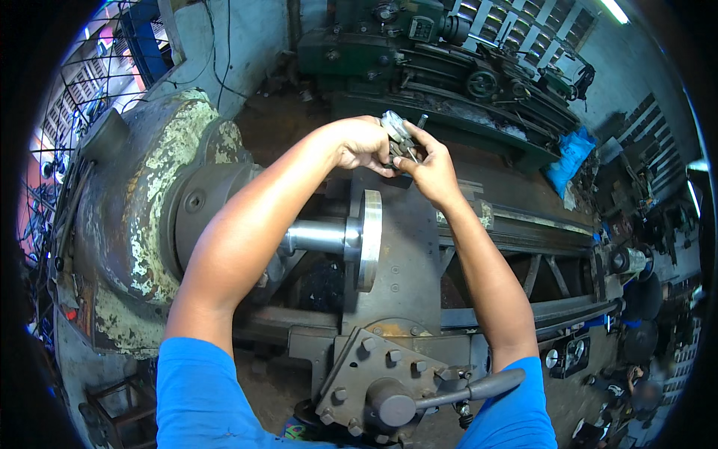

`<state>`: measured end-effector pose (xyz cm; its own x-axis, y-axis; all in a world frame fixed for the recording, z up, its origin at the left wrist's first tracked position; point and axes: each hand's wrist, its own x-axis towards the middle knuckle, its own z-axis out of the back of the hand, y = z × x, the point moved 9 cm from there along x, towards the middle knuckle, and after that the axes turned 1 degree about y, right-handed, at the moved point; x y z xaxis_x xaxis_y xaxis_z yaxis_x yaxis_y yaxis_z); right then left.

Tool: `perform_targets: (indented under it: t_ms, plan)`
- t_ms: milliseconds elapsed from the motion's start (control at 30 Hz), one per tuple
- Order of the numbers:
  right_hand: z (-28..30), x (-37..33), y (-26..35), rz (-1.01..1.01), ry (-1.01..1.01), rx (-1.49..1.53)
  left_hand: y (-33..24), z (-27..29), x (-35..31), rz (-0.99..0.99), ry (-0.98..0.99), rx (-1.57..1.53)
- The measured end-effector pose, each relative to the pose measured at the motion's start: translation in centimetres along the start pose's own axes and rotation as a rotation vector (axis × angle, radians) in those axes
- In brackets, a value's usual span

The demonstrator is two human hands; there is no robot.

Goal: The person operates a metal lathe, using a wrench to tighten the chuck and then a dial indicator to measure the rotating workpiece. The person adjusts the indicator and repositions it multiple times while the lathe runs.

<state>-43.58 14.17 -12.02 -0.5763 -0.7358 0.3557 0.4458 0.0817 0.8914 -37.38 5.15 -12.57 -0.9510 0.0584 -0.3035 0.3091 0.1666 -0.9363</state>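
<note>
Both my arms reach out over the lathe bed, and the hands meet beyond the flanged workpiece. Between them is a dial gauge (394, 126) with a round pale face and small metal rods and clamp parts below it. My left hand (363, 145) is closed around its left side, fingers curled and partly hidden. From the right, my right hand (434, 166) pinches the rod and clamp parts with thumb and fingers. Nearer to me, a shiny steel shaft with a flange disc (370, 241) sticks out rightward from the lathe chuck (196, 200), partly behind my left forearm.
A bolted tool post (372, 374) with a long lever handle (479, 388) stands close to my body. The worn headstock (149, 224) fills the left. Another green lathe (449, 82) runs along the back, with a blue bag (570, 159) by its right end. A person (636, 389) is at far right.
</note>
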Motion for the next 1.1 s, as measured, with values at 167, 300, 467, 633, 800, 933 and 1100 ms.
perform_targets:
  t_ms: [167, 300, 467, 633, 800, 933, 1100]
  plan:
    - [0.4, -0.1, -0.3, -0.018, -0.02, 0.021, -0.5, 0.2, -0.4, 0.039, 0.027, -0.157]
    - [-0.2, -1.6, 1.1, 0.123, -0.056, -0.241, 1.1, 1.0, 0.4, 0.127, -0.14, -0.164]
    - [-1.3, -3.5, 1.9, 0.205, -0.037, -0.372, 2.4, 2.2, 0.9, 0.158, -0.233, -0.109]
    - [-1.6, -3.9, 2.4, 0.318, 0.051, -0.531, 3.1, 2.5, 1.1, 0.164, -0.262, -0.125]
    - [-1.8, -4.5, 1.6, 0.307, 0.184, -0.732, 4.1, 2.1, 1.3, 0.212, -0.222, 0.016]
    - [-1.2, -5.0, 1.6, 0.348, 0.195, -0.694, 4.6, 2.1, 1.8, 0.202, -0.178, 0.052]
    - [0.8, -4.2, -1.5, 0.115, 0.181, -0.092, 5.0, 2.4, 2.1, 0.184, -0.183, 0.091]
